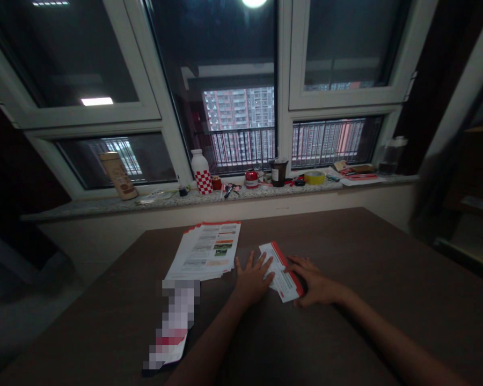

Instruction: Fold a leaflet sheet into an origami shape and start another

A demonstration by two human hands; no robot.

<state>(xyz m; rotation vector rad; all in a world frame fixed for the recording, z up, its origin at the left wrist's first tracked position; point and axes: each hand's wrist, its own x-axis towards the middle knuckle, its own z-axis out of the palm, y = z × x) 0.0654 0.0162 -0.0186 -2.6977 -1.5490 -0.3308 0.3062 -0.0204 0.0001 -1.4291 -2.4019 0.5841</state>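
Note:
A folded paper leaflet (282, 276), white with a red strip along its right edge, lies slanted on the dark table between my hands. My left hand (253, 276) rests flat with spread fingers, the fingertips over the leaflet's left side. On the other side, my right hand (312, 281) curves beside the red edge; its fingertips touch the paper, and the thumb is apart from them near the lower corner. Left of my left hand lies a fanned stack of printed sheets (205, 252) with red top edges.
A blurred-out phone-like object (173, 327) lies on the table (104, 321) at the lower left. Along the windowsill stand a checkered bottle (202, 171), a tan tumbler (118, 176), a dark cup (279, 172), yellow tape (314, 177) and a clear jug (392, 155).

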